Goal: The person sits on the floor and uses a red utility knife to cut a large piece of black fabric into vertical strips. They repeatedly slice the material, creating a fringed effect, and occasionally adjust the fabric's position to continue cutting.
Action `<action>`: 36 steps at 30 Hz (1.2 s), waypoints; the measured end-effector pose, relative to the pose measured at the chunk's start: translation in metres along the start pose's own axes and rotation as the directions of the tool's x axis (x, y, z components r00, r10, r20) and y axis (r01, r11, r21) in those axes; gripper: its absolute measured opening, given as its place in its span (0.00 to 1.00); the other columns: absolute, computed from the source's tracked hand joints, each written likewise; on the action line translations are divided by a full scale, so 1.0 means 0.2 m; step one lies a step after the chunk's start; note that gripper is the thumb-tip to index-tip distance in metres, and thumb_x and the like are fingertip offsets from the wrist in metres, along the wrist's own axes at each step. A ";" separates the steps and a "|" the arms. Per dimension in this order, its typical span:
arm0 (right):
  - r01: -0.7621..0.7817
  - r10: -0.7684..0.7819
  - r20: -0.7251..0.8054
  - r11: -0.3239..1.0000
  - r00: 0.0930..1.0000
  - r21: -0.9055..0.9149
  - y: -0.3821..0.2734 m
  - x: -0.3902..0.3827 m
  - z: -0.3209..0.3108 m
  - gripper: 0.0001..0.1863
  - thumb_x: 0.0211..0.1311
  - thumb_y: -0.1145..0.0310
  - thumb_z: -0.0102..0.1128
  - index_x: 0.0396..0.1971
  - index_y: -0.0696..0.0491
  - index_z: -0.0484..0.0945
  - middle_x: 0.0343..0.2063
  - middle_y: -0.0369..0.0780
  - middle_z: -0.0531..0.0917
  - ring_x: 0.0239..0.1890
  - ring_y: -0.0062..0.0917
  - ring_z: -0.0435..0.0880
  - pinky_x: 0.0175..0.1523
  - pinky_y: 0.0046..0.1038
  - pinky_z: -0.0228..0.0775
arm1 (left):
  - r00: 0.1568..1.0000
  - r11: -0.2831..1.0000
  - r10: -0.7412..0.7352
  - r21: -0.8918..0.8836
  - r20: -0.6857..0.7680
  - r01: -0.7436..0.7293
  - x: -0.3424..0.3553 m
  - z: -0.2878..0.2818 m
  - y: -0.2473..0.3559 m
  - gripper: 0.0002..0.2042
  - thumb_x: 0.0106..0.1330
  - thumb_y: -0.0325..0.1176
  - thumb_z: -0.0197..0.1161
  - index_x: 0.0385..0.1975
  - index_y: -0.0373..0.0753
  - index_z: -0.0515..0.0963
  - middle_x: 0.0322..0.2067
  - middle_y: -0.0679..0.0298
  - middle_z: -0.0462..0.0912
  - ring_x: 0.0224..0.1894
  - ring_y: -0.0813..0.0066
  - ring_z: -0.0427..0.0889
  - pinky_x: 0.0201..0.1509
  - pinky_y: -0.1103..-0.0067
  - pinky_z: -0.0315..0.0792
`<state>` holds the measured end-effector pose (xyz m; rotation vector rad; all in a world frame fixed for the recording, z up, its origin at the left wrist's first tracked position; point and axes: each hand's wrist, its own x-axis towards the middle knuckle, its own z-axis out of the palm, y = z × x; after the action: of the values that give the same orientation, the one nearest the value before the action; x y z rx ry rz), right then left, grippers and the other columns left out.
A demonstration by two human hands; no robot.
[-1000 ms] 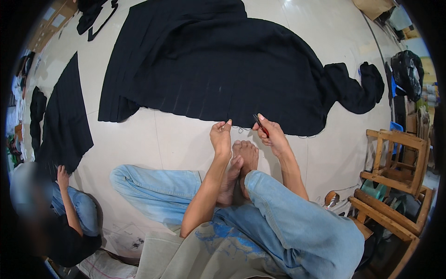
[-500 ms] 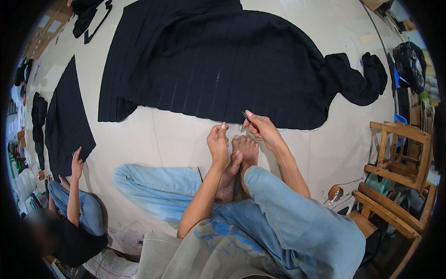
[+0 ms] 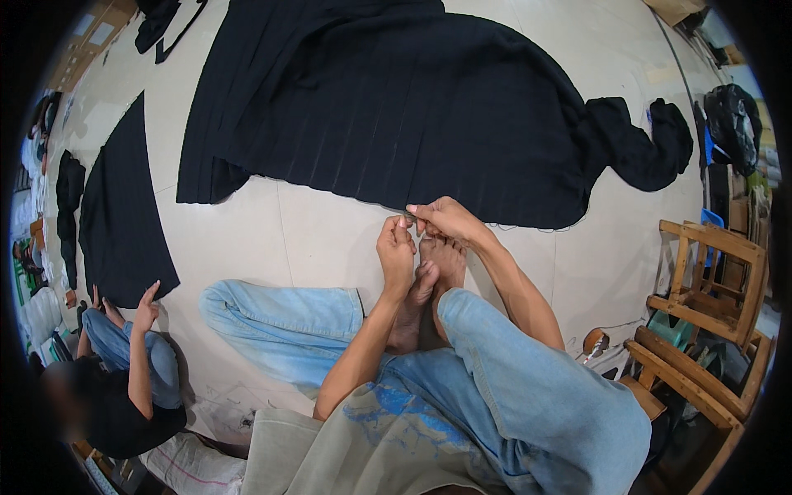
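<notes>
You had no labels, signs or screens in view; only a brown carton [image 3: 678, 8] sat at top right.

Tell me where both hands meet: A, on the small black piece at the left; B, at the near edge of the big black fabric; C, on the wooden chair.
B: the left hand and right hand pinch together at the near hem of the big black fabric on the floor.

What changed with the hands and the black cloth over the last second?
The right hand drew in to meet the left hand; their fingertips now touch at the edge of the black cloth. The co-worker's hand went up to the smaller black piece. The cloth lies as before.
</notes>
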<state>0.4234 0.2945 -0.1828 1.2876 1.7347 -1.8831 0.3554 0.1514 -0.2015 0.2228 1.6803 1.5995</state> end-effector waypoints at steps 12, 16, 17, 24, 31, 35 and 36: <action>0.058 -0.049 -0.046 0.972 0.998 0.229 -0.03 -0.07 -0.04 0.26 0.69 0.48 0.60 0.20 0.55 0.81 0.12 0.28 0.68 0.13 0.12 0.59 0.19 0.22 0.49 | 0.961 0.951 0.273 0.165 -0.045 -0.262 0.00 0.01 -0.02 0.12 0.79 0.35 0.52 0.37 0.33 0.76 0.27 0.67 0.76 0.21 0.86 0.68 0.25 0.85 0.65; 0.138 -0.085 -0.132 0.867 0.988 0.478 0.02 -0.21 -0.19 0.27 0.72 0.45 0.56 0.26 0.55 0.80 0.11 0.25 0.64 0.12 0.09 0.56 0.18 0.18 0.43 | 0.990 0.986 0.137 -0.102 0.029 -0.133 0.01 0.07 0.10 0.09 0.78 0.33 0.53 0.38 0.33 0.75 0.36 0.61 0.79 0.25 0.83 0.72 0.28 0.85 0.69; 0.165 -0.095 -0.159 0.839 0.983 0.518 0.04 -0.24 -0.21 0.27 0.73 0.44 0.55 0.27 0.55 0.80 0.11 0.24 0.63 0.12 0.08 0.55 0.17 0.17 0.42 | 0.997 0.972 0.044 -0.231 0.058 -0.030 0.02 0.09 0.14 0.08 0.77 0.33 0.53 0.38 0.34 0.74 0.36 0.60 0.79 0.26 0.82 0.73 0.28 0.85 0.69; 0.182 -0.061 -0.217 0.785 0.974 0.593 0.15 -0.37 -0.27 0.27 0.76 0.46 0.50 0.28 0.55 0.78 0.11 0.25 0.64 0.11 0.08 0.54 0.15 0.16 0.41 | 0.914 0.698 -0.399 -0.624 0.068 0.351 0.07 0.17 0.10 0.06 0.77 0.34 0.51 0.37 0.41 0.70 0.29 0.65 0.76 0.23 0.81 0.68 0.26 0.81 0.64; 0.178 -0.060 -0.195 0.718 0.979 0.673 0.19 -0.36 -0.24 0.26 0.75 0.45 0.51 0.30 0.55 0.78 0.11 0.25 0.64 0.10 0.07 0.54 0.14 0.16 0.43 | 0.835 0.710 -0.516 -0.451 0.190 0.541 0.11 0.19 0.06 0.06 0.75 0.34 0.57 0.37 0.41 0.70 0.20 0.73 0.65 0.19 0.83 0.61 0.23 0.81 0.60; 0.196 -0.091 -0.189 0.721 0.978 0.665 0.18 -0.36 -0.23 0.26 0.75 0.45 0.51 0.30 0.55 0.78 0.12 0.25 0.65 0.10 0.07 0.54 0.14 0.15 0.43 | 0.879 0.843 -0.460 -0.248 0.125 0.477 0.11 0.21 0.10 0.11 0.71 0.34 0.65 0.42 0.36 0.72 0.20 0.73 0.68 0.15 0.86 0.59 0.17 0.83 0.55; 0.199 -0.094 -0.191 0.722 0.977 0.662 0.18 -0.37 -0.23 0.26 0.75 0.45 0.51 0.30 0.54 0.78 0.12 0.25 0.65 0.10 0.07 0.54 0.14 0.15 0.43 | 0.888 0.868 -0.450 -0.188 0.093 0.459 0.11 0.22 0.10 0.12 0.70 0.34 0.66 0.43 0.35 0.72 0.19 0.72 0.69 0.14 0.86 0.59 0.16 0.84 0.54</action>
<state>0.5092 0.3015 -0.1460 1.5823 1.2449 -2.7425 0.3598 0.2026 -0.1877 -0.2301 1.3867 1.3773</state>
